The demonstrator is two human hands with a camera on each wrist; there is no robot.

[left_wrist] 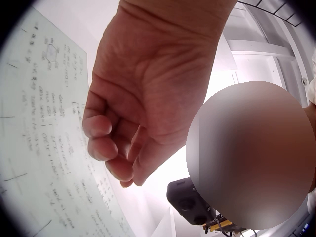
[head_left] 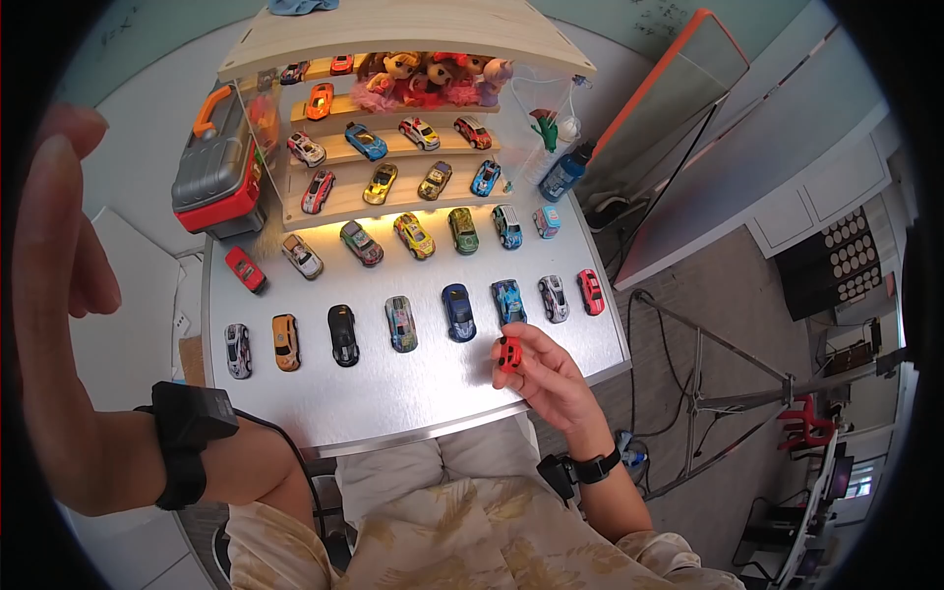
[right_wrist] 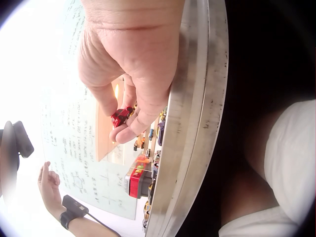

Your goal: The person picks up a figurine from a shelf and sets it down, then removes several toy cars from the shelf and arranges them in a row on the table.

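Note:
In the head view my right hand (head_left: 551, 382) pinches a small red toy car (head_left: 508, 354) between thumb and fingers, near the front right of the metal table. The right wrist view shows the same red car (right_wrist: 121, 116) at the fingertips, partly hidden by them. A blue patterned toy car (head_left: 507, 301) stands just beyond this hand, and a dark blue one (head_left: 458, 313) is to its left. My left hand (head_left: 61, 231) is raised at the far left, away from the table. Its fingers are loosely bent in the left wrist view, with nothing seen in them.
Several toy cars stand in rows on the metal table (head_left: 265, 401). Behind them a lit wooden shelf (head_left: 393, 211) bears more cars and dolls. A grey and red toolbox (head_left: 218, 162) is at the left, a blue bottle (head_left: 565, 173) at the right.

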